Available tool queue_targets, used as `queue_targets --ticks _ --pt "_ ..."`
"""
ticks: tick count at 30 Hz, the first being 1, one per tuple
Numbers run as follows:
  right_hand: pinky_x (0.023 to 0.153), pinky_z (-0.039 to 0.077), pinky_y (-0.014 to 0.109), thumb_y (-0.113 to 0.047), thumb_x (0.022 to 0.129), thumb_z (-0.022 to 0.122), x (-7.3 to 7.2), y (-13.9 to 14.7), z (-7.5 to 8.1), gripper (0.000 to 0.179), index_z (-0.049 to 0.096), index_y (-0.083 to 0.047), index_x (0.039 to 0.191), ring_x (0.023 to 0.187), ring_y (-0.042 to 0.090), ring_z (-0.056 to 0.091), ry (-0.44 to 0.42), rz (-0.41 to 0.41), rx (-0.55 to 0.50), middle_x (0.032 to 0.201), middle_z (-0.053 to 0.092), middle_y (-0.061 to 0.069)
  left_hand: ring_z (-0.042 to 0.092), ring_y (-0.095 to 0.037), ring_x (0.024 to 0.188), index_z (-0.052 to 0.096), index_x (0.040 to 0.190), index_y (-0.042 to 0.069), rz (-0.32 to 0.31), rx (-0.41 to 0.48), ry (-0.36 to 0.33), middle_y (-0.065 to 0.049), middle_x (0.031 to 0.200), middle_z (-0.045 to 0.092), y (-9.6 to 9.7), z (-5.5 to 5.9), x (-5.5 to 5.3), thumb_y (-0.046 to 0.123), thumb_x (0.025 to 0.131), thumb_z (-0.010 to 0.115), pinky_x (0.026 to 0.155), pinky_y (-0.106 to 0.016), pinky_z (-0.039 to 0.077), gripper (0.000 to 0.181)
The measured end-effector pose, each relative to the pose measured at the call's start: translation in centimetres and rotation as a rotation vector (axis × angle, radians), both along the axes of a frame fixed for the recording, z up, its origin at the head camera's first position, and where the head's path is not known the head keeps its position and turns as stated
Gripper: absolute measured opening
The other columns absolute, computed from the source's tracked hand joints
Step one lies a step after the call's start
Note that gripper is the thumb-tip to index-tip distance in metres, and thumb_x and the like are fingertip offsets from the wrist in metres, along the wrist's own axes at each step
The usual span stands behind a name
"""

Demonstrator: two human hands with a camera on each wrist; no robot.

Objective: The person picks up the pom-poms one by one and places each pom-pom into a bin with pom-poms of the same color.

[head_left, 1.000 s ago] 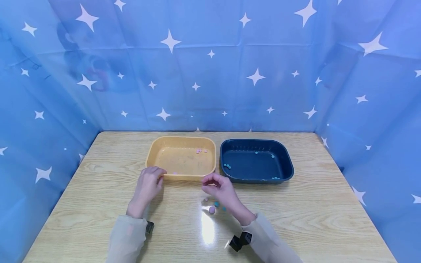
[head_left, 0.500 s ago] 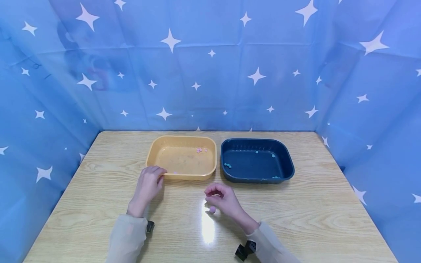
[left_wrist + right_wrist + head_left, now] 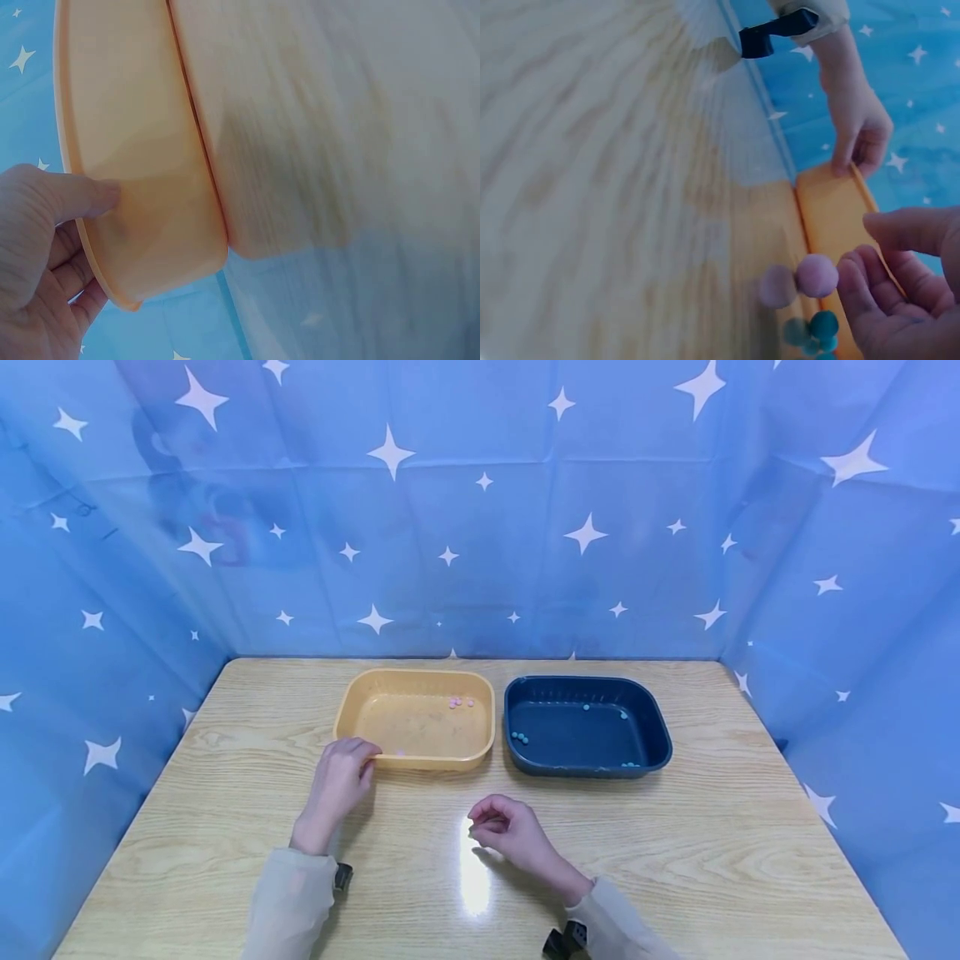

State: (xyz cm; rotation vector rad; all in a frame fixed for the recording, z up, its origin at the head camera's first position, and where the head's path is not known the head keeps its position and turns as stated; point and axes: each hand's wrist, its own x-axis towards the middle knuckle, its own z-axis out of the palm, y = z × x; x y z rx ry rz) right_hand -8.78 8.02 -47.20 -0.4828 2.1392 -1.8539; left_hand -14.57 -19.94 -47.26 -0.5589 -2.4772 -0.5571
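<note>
The left hand [image 3: 342, 777] grips the near left part of the rim of a yellow-orange, rounded rectangular plastic tub [image 3: 427, 763], its thumb flat against the outer wall and its other fingers bent over the rim. The right hand [image 3: 513, 837] is just above a pale wood-grain table [image 3: 225, 827], in front of the gap between that tub and a dark blue, rounded rectangular plastic tub [image 3: 585, 772]. Its fingers are loosely bent, the thumb stands a little apart from them, and nothing shows between them. In the right wrist view a round lilac-pink ball [image 3: 817, 275] lies on the table just beside the right fingertips; whether they touch it cannot be told. Next to it is a smaller group of round teal balls [image 3: 825, 325], partly cut off by the frame edge. In the head view the right hand hides all of these.

Inside the yellow-orange tub, small round pink balls [image 3: 452, 705] sit near the back right, with another near the front wall. The dark blue tub holds small round teal balls [image 3: 520, 737] near its left side, others towards the back and a few by the front right. Pale long sleeves [image 3: 292, 893] cover both forearms, and a blue cloth curtain with white stars [image 3: 480, 410] surrounds the table's back and sides
</note>
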Motion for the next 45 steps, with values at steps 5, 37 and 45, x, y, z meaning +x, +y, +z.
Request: queue_targets --ticks 5,37,45 --pt "0.073 0.054 0.023 0.015 0.077 0.063 -0.2 0.1 -0.9 0.018 0.059 0.012 0.094 0.082 0.033 0.063 0.046 0.003 0.057 0.092 0.062 0.026 0.060 -0.029 0.074 0.066 0.078 0.001 -0.004 0.005 0.004 -0.009 0.075 0.065 0.0 0.0 0.0 -0.012 0.064 0.072 0.076 -0.046 0.045 0.020" --pt "0.076 0.052 0.020 0.022 0.070 0.052 0.4 0.2 -1.8 0.028 0.061 0.003 0.088 0.084 0.021 0.063 0.215 0.182 0.227 0.089 0.062 0.011 0.060 -0.029 0.074 0.066 0.079 0.001 -0.004 0.005 -0.002 -0.009 0.076 0.065 -0.1 0.0 0.3 -0.011 0.063 0.072 0.075 -0.046 0.045 0.020" --pt "0.074 0.053 0.024 0.021 0.067 0.056 0.3 0.4 -1.6 0.029 0.061 0.002 0.090 0.083 0.020 0.061 0.247 0.150 0.249 0.094 0.059 0.010 0.060 -0.030 0.076 0.066 0.080 0.000 -0.001 0.009 -0.008 -0.009 0.077 0.065 0.0 0.0 0.2 -0.011 0.064 0.071 0.078 -0.046 0.045 0.021"
